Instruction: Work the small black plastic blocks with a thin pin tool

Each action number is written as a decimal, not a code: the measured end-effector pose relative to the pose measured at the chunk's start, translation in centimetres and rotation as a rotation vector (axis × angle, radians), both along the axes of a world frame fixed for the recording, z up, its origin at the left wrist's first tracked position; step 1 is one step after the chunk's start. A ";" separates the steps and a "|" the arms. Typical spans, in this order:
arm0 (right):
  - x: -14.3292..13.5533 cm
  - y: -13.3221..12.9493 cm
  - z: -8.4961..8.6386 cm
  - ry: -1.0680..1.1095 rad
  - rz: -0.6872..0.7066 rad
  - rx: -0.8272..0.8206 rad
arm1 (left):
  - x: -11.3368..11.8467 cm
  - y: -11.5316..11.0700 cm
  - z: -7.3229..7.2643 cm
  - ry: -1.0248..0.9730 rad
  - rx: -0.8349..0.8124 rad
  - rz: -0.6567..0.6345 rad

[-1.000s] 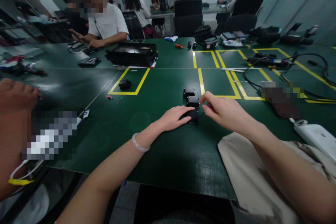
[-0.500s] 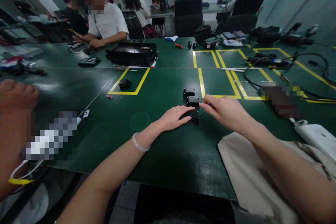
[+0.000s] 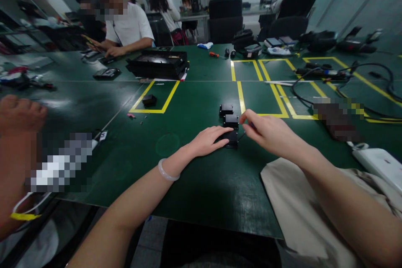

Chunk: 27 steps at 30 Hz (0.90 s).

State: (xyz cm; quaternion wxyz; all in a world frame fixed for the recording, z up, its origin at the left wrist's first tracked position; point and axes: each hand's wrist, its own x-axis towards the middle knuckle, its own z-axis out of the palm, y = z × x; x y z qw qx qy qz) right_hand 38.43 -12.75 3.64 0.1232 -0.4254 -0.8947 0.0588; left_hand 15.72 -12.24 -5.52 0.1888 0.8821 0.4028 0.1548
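Several small black boxes stand in a row on the green table in front of me. My left hand grips the nearest black box, fingers across its top and thumb along its near side. Just beyond it sit a middle black box with small screws at its corners and a farther black box. My right hand is at the right side of the boxes with its fingers curled and the index finger slightly off the thumb. A thin dark rod shows below the thumb; its other end is hidden by the hand.
Another small black block lies inside yellow tape at left, near tiny loose pieces. Farther back are a black tray, an orange screwdriver and cables. Beige cloth lies under my right forearm. A neighbour's fist rests at far left.
My right index finger and thumb have parted a little and drawn slightly right of the middle box's corner. My left hand and the boxes have stayed in place.
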 end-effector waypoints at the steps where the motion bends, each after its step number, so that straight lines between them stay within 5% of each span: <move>1: 0.0 0.0 0.0 0.013 0.006 -0.004 | 0.0 0.0 0.0 -0.001 0.000 -0.001; 5: 0.1 0.0 0.0 -0.016 -0.036 0.027 | 0.0 0.0 -0.1 0.001 0.002 0.005; 10: 0.3 -0.2 0.2 0.004 0.080 -0.062 | 0.0 0.0 -0.1 0.008 0.000 0.007; 27: 0.1 0.0 0.1 -0.013 -0.029 -0.003 | 0.0 0.0 0.0 0.006 0.000 0.000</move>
